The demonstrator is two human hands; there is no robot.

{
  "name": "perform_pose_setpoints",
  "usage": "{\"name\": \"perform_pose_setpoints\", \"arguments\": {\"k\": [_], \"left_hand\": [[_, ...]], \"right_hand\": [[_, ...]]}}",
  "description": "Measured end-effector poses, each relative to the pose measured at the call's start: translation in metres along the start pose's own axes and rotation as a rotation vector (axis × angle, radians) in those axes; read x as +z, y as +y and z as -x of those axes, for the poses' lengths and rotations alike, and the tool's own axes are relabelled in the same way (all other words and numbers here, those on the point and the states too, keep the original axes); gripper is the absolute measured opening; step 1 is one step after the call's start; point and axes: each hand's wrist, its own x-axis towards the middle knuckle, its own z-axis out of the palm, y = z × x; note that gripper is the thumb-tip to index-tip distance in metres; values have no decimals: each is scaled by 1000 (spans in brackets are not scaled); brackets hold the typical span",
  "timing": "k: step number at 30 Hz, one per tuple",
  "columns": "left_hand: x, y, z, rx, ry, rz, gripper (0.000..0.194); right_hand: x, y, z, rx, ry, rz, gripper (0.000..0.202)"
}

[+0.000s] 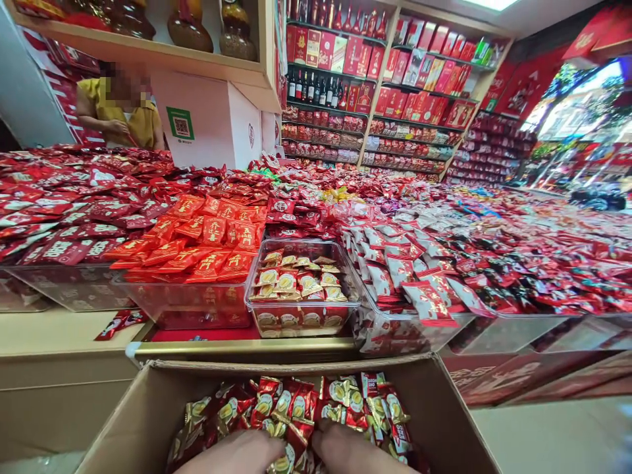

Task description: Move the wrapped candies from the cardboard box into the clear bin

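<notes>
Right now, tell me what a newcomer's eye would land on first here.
A sea of red wrapped sweets covers the counter. At its front edge sits a clear bin of gold-and-red candies. Below, the left hand and right hand dig into matching candies in a cardboard box.

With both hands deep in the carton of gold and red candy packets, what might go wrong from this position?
1. The left hand and right hand are buried in loose candy packets; a big scoop may spill some over the cardboard box wall.
2. The clear bin holding the same candies already looks nearly full, so added packets might slide off.
3. One red packet already lies on the ledge by the neighbouring bins, so strays seem likely.
</notes>
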Motion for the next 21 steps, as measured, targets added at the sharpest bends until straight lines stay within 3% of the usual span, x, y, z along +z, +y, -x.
{"name": "perform_pose_setpoints", "arguments": {"k": [5, 7, 9, 11, 13, 16, 21], "left_hand": [[-2, -6, -9, -24, 77, -12, 28], [-3, -6, -14, -29, 123, 76, 33], [-3, -1, -19, 9, 142, 260, 40], [-2, 9, -22, 109, 85, 530, 44], [0, 21, -23, 153, -5, 788, 39], [2, 33, -22, 64, -50, 955, 27], [0, 34, -21, 10, -36, 1005, 31]], "right_hand": [[5, 12, -3, -14, -34, 102, 24], [-8, 17, 1, 37, 69, -133, 18], [-29, 18, 10, 25, 228, -543, 10], [-49, 16, 19, -54, 356, -967, 15], [-62, 11, 27, -124, 421, -1234, 24], [-68, 5, 32, -115, 430, -1376, 30], [-66, 0, 34, -58, 493, -1362, 33]]}}
